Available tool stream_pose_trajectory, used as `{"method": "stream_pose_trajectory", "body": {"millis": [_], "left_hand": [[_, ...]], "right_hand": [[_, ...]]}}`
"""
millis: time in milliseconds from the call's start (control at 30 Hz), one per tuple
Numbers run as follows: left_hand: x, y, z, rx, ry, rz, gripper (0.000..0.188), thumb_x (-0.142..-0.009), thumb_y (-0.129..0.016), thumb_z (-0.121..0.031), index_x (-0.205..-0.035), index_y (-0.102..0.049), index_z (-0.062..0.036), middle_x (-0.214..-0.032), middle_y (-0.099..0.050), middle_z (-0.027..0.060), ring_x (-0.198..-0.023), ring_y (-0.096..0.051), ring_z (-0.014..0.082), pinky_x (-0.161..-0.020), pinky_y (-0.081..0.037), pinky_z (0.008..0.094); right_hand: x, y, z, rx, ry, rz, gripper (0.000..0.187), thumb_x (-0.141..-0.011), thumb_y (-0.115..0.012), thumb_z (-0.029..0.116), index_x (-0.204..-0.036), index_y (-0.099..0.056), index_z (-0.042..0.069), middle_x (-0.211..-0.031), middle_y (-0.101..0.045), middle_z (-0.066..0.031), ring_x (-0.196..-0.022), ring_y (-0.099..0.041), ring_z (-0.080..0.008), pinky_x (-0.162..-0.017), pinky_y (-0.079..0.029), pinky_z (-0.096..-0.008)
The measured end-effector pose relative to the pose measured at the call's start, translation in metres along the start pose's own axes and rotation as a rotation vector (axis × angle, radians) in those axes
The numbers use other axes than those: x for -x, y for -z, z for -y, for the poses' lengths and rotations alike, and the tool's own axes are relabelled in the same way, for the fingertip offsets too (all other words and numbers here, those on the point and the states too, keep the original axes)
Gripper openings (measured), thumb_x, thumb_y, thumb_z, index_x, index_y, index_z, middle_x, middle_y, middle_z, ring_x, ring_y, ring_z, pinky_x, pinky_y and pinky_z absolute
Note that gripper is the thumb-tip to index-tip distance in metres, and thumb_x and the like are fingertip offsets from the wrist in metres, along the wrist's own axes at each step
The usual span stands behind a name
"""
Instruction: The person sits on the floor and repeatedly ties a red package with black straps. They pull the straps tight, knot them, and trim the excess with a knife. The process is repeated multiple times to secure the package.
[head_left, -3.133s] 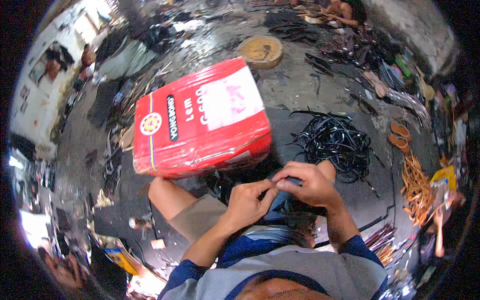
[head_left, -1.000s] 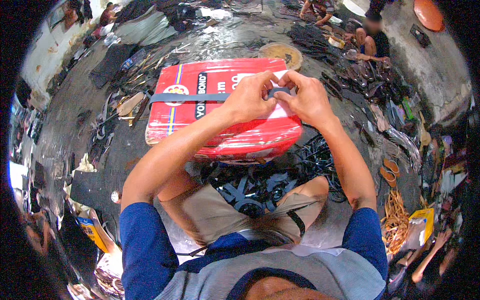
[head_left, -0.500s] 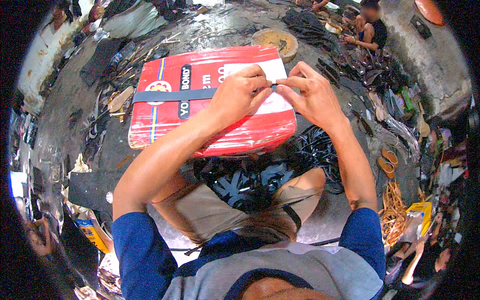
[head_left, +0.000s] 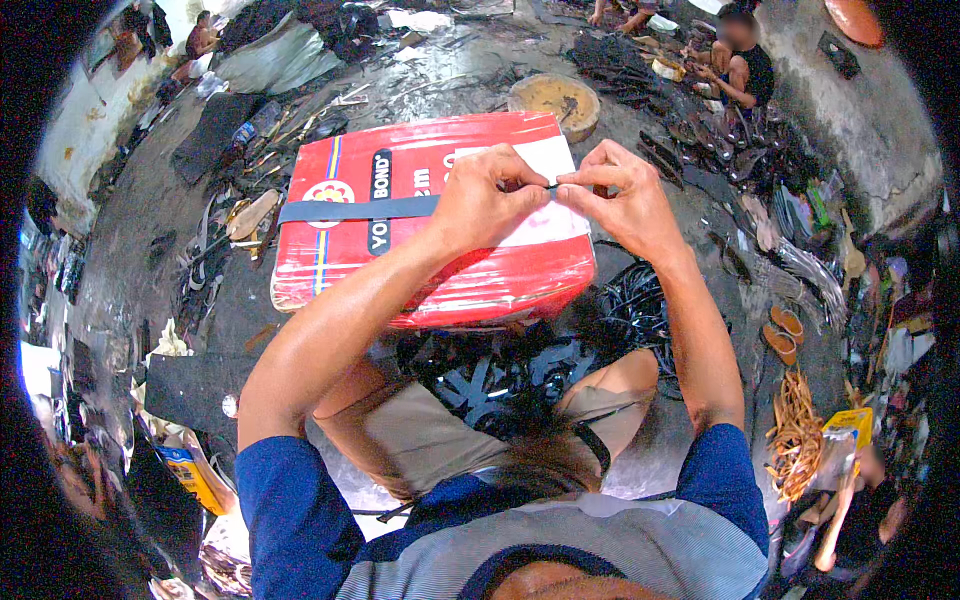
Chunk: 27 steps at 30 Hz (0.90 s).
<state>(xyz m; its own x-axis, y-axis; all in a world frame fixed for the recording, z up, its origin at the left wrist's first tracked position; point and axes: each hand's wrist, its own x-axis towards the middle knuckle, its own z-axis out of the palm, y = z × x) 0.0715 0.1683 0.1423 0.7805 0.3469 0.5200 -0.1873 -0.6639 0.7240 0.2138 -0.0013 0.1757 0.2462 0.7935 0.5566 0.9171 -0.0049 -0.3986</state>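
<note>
A red box (head_left: 345, 270) wrapped in shiny clear plastic stands before me, with a white sheet (head_left: 535, 228) on its right part. Across its top runs a flat dark grey strap (head_left: 355, 209), from the left edge to my fingers. My left hand (head_left: 492, 195) pinches the strap between thumb and forefinger, hiding part of it. Right beside it, fingertips nearly touching, my right hand (head_left: 628, 195) pinches the strap's small dark end. Both hands are closed and hover just over the white sheet.
Black strips (head_left: 490, 378) lie heaped between my legs and the box. A round wooden block (head_left: 565, 103) stands behind it. At right are tan sandals (head_left: 784, 333), a bundle of tan strips (head_left: 793, 445) and a seated person (head_left: 745, 70). Scraps litter the floor.
The whole view has shifted slightly, so the box sits a little lower and further right. Both hands keep their pinch on the strap, with fingers slightly rearranged.
</note>
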Motion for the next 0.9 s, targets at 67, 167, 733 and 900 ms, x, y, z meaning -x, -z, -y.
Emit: {"method": "stream_pose_trajectory", "body": {"millis": [67,167,733,900], "left_hand": [[0.000,-0.001,-0.001,0.034,0.038,0.001,0.012,-0.081,-0.078,-0.010,-0.089,-0.077,-0.0009,-0.086,-0.070,0.0094,-0.079,-0.068,0.0169,-0.070,-0.055,0.0324],[0.000,-0.001,0.001,0.061,0.083,0.014,0.011,-0.083,-0.078,-0.011,-0.086,-0.076,-0.0004,-0.085,-0.070,0.0079,-0.079,-0.068,0.0156,-0.070,-0.054,0.0315],[-0.018,0.011,-0.022,-0.073,0.225,0.137,0.016,-0.077,-0.075,-0.015,-0.079,-0.076,0.0013,-0.074,-0.072,0.0144,-0.067,-0.071,0.0204,-0.064,-0.056,0.0339],[-0.016,-0.001,-0.016,-0.013,0.078,0.083,0.014,-0.081,-0.074,-0.013,-0.079,-0.073,0.0009,-0.077,-0.070,0.0116,-0.071,-0.068,0.0170,-0.063,-0.053,0.0336]], "right_hand": [[0.002,-0.002,0.000,-0.009,0.018,-0.021,0.018,-0.079,-0.082,0.014,-0.096,-0.081,0.008,-0.086,-0.064,-0.0056,-0.077,-0.063,-0.0167,-0.067,-0.049,-0.0304],[0.004,-0.005,0.000,-0.062,0.004,-0.052,0.017,-0.081,-0.081,0.015,-0.096,-0.080,0.006,-0.084,-0.064,-0.0040,-0.075,-0.062,-0.0139,-0.065,-0.048,-0.0285],[0.010,-0.044,0.001,-0.834,-0.640,-0.253,0.020,-0.084,-0.080,0.015,-0.087,-0.061,0.009,-0.068,-0.058,0.0027,-0.050,-0.049,-0.0054,-0.039,-0.034,-0.0248],[0.016,-0.045,-0.003,-0.578,-0.572,-0.215,0.035,-0.096,-0.069,0.039,-0.082,-0.058,0.009,-0.065,-0.056,0.0016,-0.049,-0.046,-0.0060,-0.042,-0.034,-0.0257]]}}
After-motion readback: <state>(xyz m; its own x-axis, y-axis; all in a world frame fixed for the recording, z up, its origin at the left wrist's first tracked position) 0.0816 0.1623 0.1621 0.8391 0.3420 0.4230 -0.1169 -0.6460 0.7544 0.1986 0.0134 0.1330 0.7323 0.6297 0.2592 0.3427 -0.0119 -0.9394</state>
